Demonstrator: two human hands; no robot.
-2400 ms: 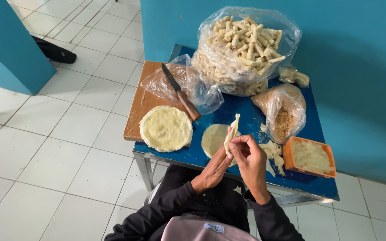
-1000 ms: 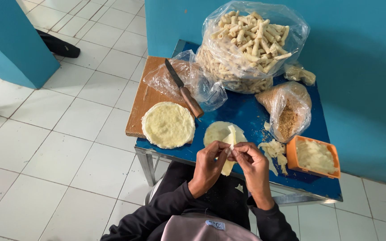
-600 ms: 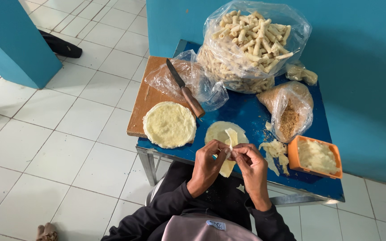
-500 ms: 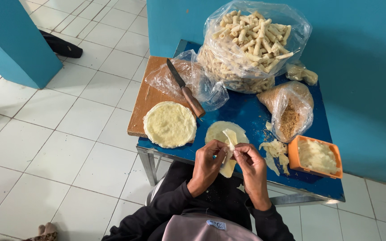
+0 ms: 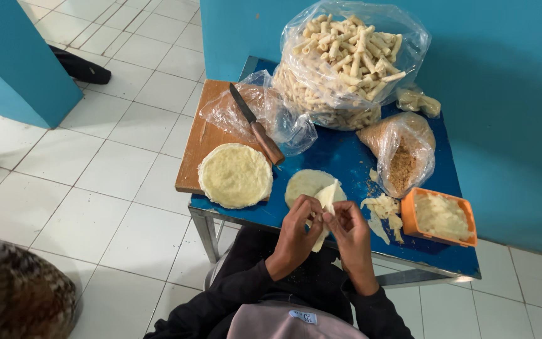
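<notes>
Hands: left hand [image 5: 297,227] and right hand [image 5: 350,223] both pinching a folded pastry wrapper [image 5: 325,199].
Place: above the blue bench [image 5: 340,157] edge, beside the wrapper stack [image 5: 235,175].
Technique: best rolled tight, edges even.

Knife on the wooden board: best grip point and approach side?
Grip the knife by its brown wooden handle, coming from above on the near side. The handle end points toward the person and lies partly on the board; the dark blade points away, resting on the crumpled clear bag.
</notes>
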